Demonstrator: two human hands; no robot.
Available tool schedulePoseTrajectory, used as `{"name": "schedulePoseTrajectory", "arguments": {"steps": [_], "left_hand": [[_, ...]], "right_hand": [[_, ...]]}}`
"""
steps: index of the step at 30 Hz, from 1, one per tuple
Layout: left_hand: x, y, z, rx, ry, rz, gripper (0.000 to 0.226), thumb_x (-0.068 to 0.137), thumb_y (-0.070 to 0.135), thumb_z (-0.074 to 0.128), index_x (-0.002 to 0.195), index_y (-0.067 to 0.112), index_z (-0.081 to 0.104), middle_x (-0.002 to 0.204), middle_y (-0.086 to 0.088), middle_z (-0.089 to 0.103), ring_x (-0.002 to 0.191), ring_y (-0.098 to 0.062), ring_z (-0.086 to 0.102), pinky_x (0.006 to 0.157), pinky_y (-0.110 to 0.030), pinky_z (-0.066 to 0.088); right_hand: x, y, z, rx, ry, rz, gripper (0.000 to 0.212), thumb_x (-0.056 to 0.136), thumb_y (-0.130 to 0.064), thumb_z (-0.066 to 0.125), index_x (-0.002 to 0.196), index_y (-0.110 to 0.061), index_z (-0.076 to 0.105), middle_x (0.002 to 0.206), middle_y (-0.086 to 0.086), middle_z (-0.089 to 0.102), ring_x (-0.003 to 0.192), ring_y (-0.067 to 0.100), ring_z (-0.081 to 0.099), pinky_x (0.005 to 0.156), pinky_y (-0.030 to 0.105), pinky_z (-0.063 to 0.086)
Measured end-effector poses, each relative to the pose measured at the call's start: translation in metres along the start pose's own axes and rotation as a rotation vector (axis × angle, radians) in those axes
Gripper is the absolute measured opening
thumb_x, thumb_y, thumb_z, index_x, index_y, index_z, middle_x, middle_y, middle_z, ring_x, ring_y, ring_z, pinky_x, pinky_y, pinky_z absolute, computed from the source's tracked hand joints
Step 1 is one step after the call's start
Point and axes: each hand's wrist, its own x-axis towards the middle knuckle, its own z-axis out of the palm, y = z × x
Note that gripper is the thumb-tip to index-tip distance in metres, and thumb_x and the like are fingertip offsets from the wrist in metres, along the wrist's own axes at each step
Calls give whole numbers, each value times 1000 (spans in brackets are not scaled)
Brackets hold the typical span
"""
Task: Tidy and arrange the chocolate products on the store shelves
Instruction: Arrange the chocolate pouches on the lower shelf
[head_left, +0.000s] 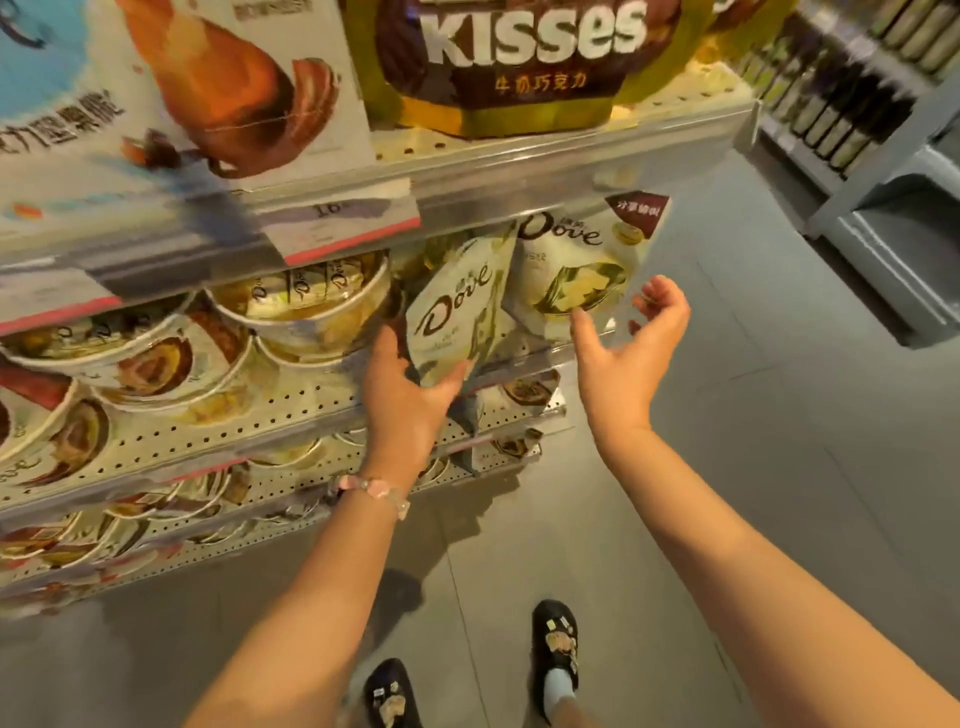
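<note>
The Kisses bag is cut off by the top edge, and the boxes left of it run out of frame. The price tag is smeared; only "16" reads. The left hand covers the bottom of the tilted Dove pouch. The lower shelves blur into streaks, their packs unreadable.

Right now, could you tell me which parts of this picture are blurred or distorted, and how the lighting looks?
Head view: warm yellowish light throughout; the left-side round Dove tubs and white price tag are smeared by motion blur; the white Dove pouch held by the left hand reads clearly; the wide angle bends the perforated metal shelf; the right hand is fairly sharp.
</note>
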Motion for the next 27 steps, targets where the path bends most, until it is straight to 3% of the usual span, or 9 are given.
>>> {"name": "schedulePoseTrajectory", "arguments": {"steps": [4, 6, 8, 11, 14, 18, 21, 23, 27], "left_hand": [[8, -4, 29, -14, 106, -24, 51, 72, 8, 79, 103, 34, 48, 100, 20, 55, 89, 19, 53, 74, 4, 38], [12, -8, 37, -55, 167, -20, 47, 74, 4, 77, 112, 17, 52, 100, 19, 56, 86, 28, 50, 74, 8, 34], [20, -9, 39, -78, 241, -10, 46, 72, -2, 76, 114, 0, 56, 103, 7, 63, 88, 16, 59, 78, -3, 45], [30, -9, 37, -21, 262, 32, 41, 72, 0, 77, 110, 1, 60, 106, -1, 66, 97, -4, 64, 89, -24, 52], [40, -10, 34, 65, 248, 74, 37, 74, 6, 78, 107, 2, 63, 105, -4, 67, 100, -11, 65, 87, -24, 52], [46, -17, 31, 194, 226, 53, 28, 74, 17, 79, 69, 19, 51, 59, -3, 49, 50, -9, 43, 52, -25, 38], [44, -18, 30, 170, 244, 51, 26, 75, 15, 78, 70, 15, 52, 51, 8, 39, 45, -6, 36, 50, -17, 34], [44, -18, 28, 121, 222, 57, 23, 76, 8, 76, 90, 0, 60, 61, 11, 57, 57, -3, 56, 62, -6, 43], [36, -22, 30, -41, 232, 14, 34, 73, 2, 77, 104, 4, 63, 93, 8, 70, 87, -4, 68, 75, -16, 52]], "right_hand": [[48, 28, -2, -47, -118, 88, 92, 71, -31, 80, 142, -11, 25, 139, 4, 33, 128, 13, 34, 99, 12, 23], [64, 38, 1, -25, -174, 110, 98, 69, -32, 82, 144, -15, 21, 144, 3, 32, 132, 12, 32, 102, 17, 24], [75, 43, 6, 14, -246, 149, 98, 68, -29, 83, 144, -16, 23, 144, 0, 37, 127, 8, 37, 101, 20, 29], [92, 46, 11, 107, -337, 194, 73, 68, -17, 83, 128, -16, 42, 120, -1, 58, 106, 9, 58, 92, 26, 48], [110, 48, 13, 170, -416, 213, 39, 71, -8, 79, 101, -18, 57, 96, 1, 69, 88, 13, 67, 78, 30, 56], [128, 52, 9, 136, -580, 188, 25, 75, -3, 74, 95, -11, 62, 90, 3, 71, 82, 13, 70, 70, 27, 58], [137, 53, 4, 99, -692, 198, 24, 77, -4, 72, 98, -11, 62, 101, 13, 71, 91, 28, 69, 75, 40, 58], [143, 52, 2, 66, -745, 187, 22, 79, -5, 71, 99, -10, 62, 102, 17, 70, 94, 37, 66, 75, 49, 55], [150, 55, -3, 56, -759, 173, 30, 78, -7, 72, 106, -9, 62, 104, 16, 69, 99, 44, 62, 82, 66, 47]]}}
